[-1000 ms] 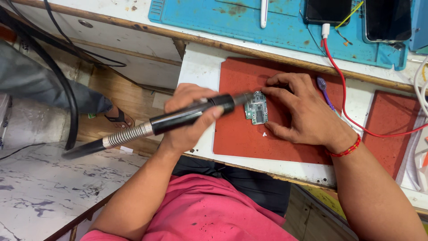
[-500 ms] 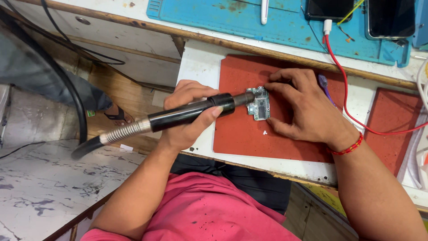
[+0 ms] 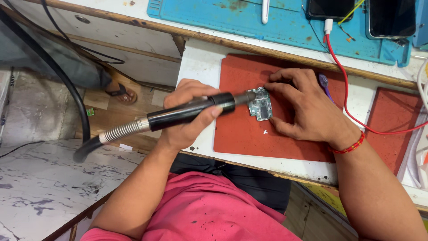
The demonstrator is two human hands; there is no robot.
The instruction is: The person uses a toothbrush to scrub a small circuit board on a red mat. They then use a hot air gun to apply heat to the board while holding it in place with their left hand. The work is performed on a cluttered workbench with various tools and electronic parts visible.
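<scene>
Green circuit board (image 3: 260,106) half-hidden under right hand (image 3: 307,111)

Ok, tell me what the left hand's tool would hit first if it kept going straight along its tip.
Probably the small circuit board: the tool in the left hand points right at its edge. Just beyond are the right hand's fingers holding it on the red mat.
</scene>
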